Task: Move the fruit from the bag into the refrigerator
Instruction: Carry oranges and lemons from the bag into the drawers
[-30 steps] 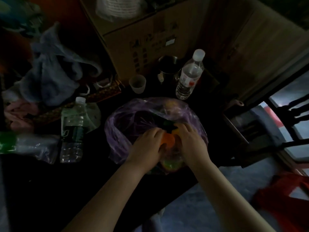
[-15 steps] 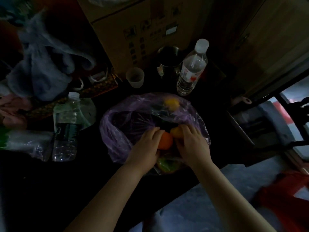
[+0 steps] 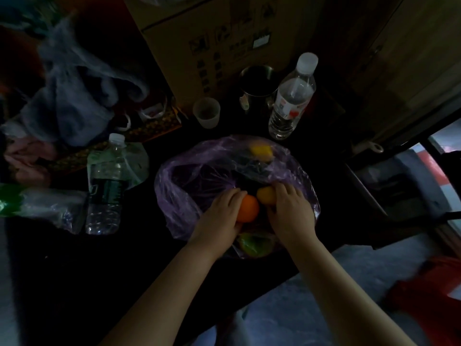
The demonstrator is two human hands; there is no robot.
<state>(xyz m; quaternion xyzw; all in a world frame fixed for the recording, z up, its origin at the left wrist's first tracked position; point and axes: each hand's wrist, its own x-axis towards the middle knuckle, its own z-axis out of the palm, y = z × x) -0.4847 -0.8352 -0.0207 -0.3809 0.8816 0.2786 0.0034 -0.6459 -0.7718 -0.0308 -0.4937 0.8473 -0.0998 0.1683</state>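
A translucent purple plastic bag (image 3: 189,186) lies open on the dark table. Both hands are inside its mouth. My left hand (image 3: 219,216) curls around an orange fruit (image 3: 248,208). My right hand (image 3: 291,211) grips a yellow-orange fruit (image 3: 265,194) beside it. A green fruit (image 3: 252,244) lies under the plastic just below my hands, and a yellow fruit (image 3: 260,151) shows through the far side of the bag. No refrigerator is identifiable in the dim view.
Behind the bag stand a water bottle (image 3: 291,96), a metal mug (image 3: 257,88), a small plastic cup (image 3: 207,112) and a cardboard box (image 3: 212,33). Left are two more bottles (image 3: 104,186), cloth (image 3: 74,91). The table edge drops to the floor at right.
The view has shifted slightly and both hands have settled more firmly on their fruits; the orange and the yellow-orange fruit show more clearly between the hands.
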